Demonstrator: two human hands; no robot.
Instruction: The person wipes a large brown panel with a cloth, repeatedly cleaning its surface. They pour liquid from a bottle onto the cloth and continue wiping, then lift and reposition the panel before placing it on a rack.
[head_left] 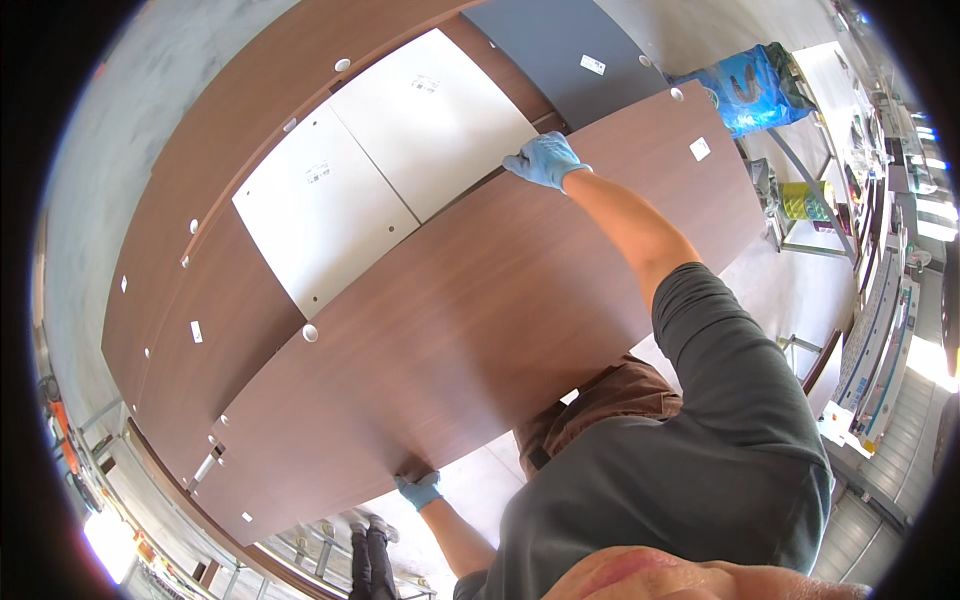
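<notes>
A long brown wood-look panel (470,290) lies across the view in front of me, its far edge curved by the lens. My right hand (548,160), in a light blue glove, is closed over that far edge, beside two white panels (430,110). Down at the near edge, my left hand (420,489), gloved the same way, grips the brown panel from the side; some of its fingers are hard to make out. Round white fittings (310,333) sit along the panel's far edge. Small white labels (699,149) are stuck on it.
Beyond lie more brown boards (190,300) and a dark grey panel (570,55). At the right, a blue bag (745,90) stands by a metal-framed rack, with a yellow-green container (805,200) below. Another person's legs (370,560) show past the near edge.
</notes>
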